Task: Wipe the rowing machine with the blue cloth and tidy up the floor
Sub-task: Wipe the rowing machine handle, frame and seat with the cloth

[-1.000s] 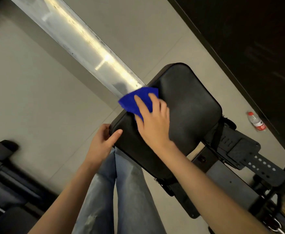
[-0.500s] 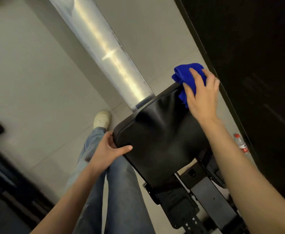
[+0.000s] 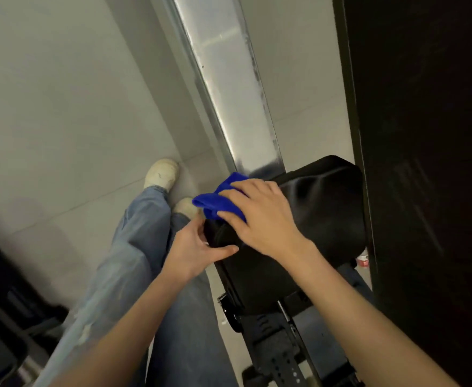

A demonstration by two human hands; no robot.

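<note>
The rowing machine's black padded seat (image 3: pixel 321 219) sits on its silver rail (image 3: pixel 229 88), which runs away toward the top of the view. My right hand (image 3: pixel 262 216) presses the blue cloth (image 3: pixel 218 199) flat onto the seat's near left corner, fingers spread over the cloth. Just below it my left hand (image 3: pixel 195 247) grips the seat's left edge, thumb on top and fingers underneath. Part of the cloth is hidden under my right palm.
A plastic bottle with a red label (image 3: pixel 363 259) lies on the floor, mostly hidden behind the seat's right side. A dark wall (image 3: pixel 424 163) stands close on the right. Black footrest hardware (image 3: pixel 279 356) is below the seat. Dark equipment (image 3: pixel 0 317) fills the lower left.
My right hand has swept the blue cloth from the seat's far right corner back across to its left corner. My left hand stayed on the seat's left edge.
</note>
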